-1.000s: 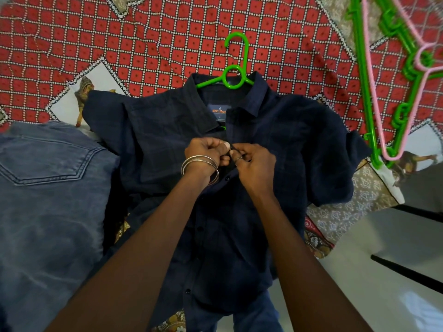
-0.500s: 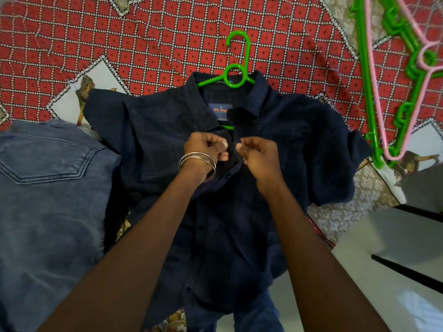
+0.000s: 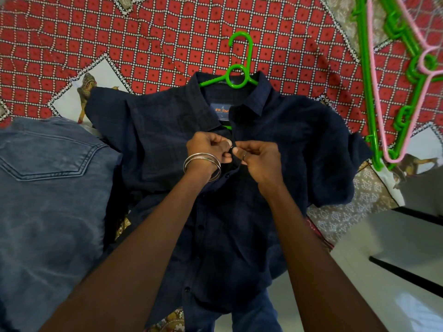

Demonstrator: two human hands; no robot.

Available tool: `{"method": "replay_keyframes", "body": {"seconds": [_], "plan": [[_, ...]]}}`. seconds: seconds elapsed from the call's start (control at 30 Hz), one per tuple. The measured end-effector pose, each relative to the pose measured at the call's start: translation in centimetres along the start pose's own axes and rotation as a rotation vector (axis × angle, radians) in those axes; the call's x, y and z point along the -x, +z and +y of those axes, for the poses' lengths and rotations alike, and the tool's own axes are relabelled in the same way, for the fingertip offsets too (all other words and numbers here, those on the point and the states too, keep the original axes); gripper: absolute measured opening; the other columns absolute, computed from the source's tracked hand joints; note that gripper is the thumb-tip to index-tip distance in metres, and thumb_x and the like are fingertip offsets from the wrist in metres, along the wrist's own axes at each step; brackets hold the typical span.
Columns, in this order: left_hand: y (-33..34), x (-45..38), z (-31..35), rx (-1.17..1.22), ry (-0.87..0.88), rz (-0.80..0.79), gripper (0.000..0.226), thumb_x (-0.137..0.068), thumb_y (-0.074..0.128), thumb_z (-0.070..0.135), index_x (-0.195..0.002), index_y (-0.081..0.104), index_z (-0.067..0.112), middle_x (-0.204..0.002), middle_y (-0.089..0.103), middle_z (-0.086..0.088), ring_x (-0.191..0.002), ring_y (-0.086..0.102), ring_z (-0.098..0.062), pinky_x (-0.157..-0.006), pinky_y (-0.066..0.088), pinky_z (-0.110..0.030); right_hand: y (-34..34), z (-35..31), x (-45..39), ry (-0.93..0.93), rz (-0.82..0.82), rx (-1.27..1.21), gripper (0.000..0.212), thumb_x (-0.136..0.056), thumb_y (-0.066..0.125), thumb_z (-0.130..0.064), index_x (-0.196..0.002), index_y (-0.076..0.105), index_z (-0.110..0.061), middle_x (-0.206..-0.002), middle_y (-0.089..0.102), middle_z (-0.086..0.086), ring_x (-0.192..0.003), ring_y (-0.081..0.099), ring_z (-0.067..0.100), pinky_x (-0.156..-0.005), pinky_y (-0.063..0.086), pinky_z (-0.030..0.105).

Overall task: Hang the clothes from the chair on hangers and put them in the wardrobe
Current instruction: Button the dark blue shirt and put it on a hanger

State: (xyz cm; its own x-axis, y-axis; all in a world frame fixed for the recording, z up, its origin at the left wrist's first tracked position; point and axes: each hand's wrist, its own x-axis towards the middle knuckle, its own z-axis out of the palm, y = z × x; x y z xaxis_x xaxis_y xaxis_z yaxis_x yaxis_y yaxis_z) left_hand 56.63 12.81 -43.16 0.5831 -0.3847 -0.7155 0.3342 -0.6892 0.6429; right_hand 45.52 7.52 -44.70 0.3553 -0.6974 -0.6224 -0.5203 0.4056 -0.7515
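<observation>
Jeans [image 3: 48, 200], one pair, lie at far left on the bed [image 3: 119, 39], denim back pocket up, their right edge just beside the navy shirt [image 3: 299, 144]. Bedspread in red squares with white dots covers the bed under both garments. One shirt lies front side up in the middle, collar away from the person, lower part hanging over the near bed edge; one green hanger [image 3: 236, 65] sits inside it, the hook and neck ring showing above the collar. Left hand [image 3: 207, 149], wearing two metal bangles [image 3: 201, 162] at the wrist, has its fingers curled and pinches the left edge of the shirt front just below the collar. Right hand [image 3: 260, 161], with a ring on one finger, pinches the facing right edge; the two hands touch at the fingertips over the placket. Three dark buttons show down the placket below the hands. Spare hangers [image 3: 374, 97] lie at far right on the bed, well apart from the shirt's collar: one pink, plus several stacked green ones whose number cannot be told
</observation>
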Motion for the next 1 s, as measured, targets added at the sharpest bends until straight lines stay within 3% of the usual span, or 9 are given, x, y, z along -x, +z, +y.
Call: {"method": "replay_keyframes", "body": {"seconds": [0.1, 0.2, 0.37, 0.57, 0.67, 0.8, 0.9, 1.0], "plan": [[0.1, 0.0, -0.2, 0.028, -0.042, -0.003, 0.004, -0.085, 0.067, 0.001, -0.082, 0.068, -0.001, -0.072, 0.066, -0.01, -0.058, 0.066, -0.018, -0.057, 0.059, -0.026, -0.6, -0.5, -0.1, -0.074, -0.072, 0.123, 0.014, -0.085, 0.072, -0.016, -0.099, 0.076, -0.017, -0.087, 0.075, -0.005, -0.085, 0.069, 0.005, -0.083, 0.058, 0.031], [0.1, 0.2, -0.4, 0.074, -0.071, 0.01, 0.008, -0.085, 0.067, 0.0, -0.09, 0.068, -0.006, -0.078, 0.066, -0.012, -0.064, 0.067, -0.019, -0.056, 0.059, -0.023, -1.2, -0.7, -0.4, -0.041, -0.187, 0.124, 0.009, -0.088, 0.069, -0.021, -0.093, 0.077, -0.022, -0.085, 0.075, -0.001, -0.086, 0.071, 0.013, -0.082, 0.059, 0.038], [0.1, 0.2, 0.2, 0.105, -0.092, 0.037, 0.024, -0.082, 0.074, 0.02, -0.08, 0.069, -0.004, -0.075, 0.07, -0.013, -0.063, 0.071, -0.021, -0.056, 0.058, -0.023, -1.7, -1.5, -0.9, 0.066, -0.261, 0.016, 0.011, -0.087, 0.066, -0.013, -0.091, 0.076, -0.008, -0.089, 0.075, 0.009, -0.089, 0.072, 0.019, -0.079, 0.059, 0.041], [0.2, 0.2, 0.3, 0.051, -0.052, 0.13, 0.012, -0.076, 0.079, 0.01, -0.069, 0.07, 0.004, -0.072, 0.07, -0.01, -0.063, 0.071, -0.022, -0.062, 0.06, -0.03, -1.0, -1.9, -0.9, 0.059, -0.22, 0.065, 0.007, -0.084, 0.069, -0.01, -0.083, 0.076, -0.011, -0.085, 0.074, 0.008, -0.088, 0.071, 0.019, -0.078, 0.06, 0.044], [0.4, 0.1, 0.3, 0.038, -0.01, 0.151, 0.007, -0.08, 0.074, 0.004, -0.074, 0.07, 0.004, -0.076, 0.07, -0.007, -0.061, 0.068, -0.017, -0.057, 0.059, -0.025, -0.4, -1.5, -0.7, 0.068, -0.113, 0.002, 0.007, -0.083, 0.073, -0.013, -0.077, 0.075, -0.017, -0.079, 0.074, 0.007, -0.082, 0.072, 0.022, -0.076, 0.06, 0.046], [0.9, 0.3, -0.3, -0.026, 0.033, 0.192, 0.003, -0.082, 0.071, 0.002, -0.082, 0.067, 0.002, -0.069, 0.065, -0.003, -0.055, 0.064, -0.015, -0.053, 0.057, -0.021, -0.1, -1.2, -0.6, 0.088, -0.09, 0.003, 0.011, -0.08, 0.076, -0.013, -0.072, 0.074, -0.019, -0.074, 0.074, 0.009, -0.08, 0.072, 0.028, -0.075, 0.059, 0.049], [1.0, 0.1, -0.4, -0.047, 0.028, 0.2, 0.01, -0.083, 0.07, 0.004, -0.075, 0.064, 0.007, -0.074, 0.067, -0.008, -0.06, 0.067, -0.022, -0.058, 0.058, -0.027, 0.1, -1.3, -0.8, 0.004, -0.029, 0.114, 0.012, -0.079, 0.074, -0.01, -0.069, 0.073, -0.017, -0.065, 0.07, 0.004, -0.066, 0.069, 0.02, -0.066, 0.06, 0.035], [1.4, -0.3, -0.5, -0.041, -0.079, 0.246, 0.022, -0.084, 0.069, 0.005, -0.067, 0.058, 0.014, -0.084, 0.069, -0.012, -0.069, 0.07, -0.028, -0.066, 0.06, -0.036, 0.5, -1.6, -0.2, -0.175, 0.019, 0.222, 0.01, -0.076, 0.071, -0.003, -0.07, 0.072, -0.01, -0.06, 0.066, -0.004, -0.053, 0.057, 0.002, -0.055, 0.047, 0.017]]}}
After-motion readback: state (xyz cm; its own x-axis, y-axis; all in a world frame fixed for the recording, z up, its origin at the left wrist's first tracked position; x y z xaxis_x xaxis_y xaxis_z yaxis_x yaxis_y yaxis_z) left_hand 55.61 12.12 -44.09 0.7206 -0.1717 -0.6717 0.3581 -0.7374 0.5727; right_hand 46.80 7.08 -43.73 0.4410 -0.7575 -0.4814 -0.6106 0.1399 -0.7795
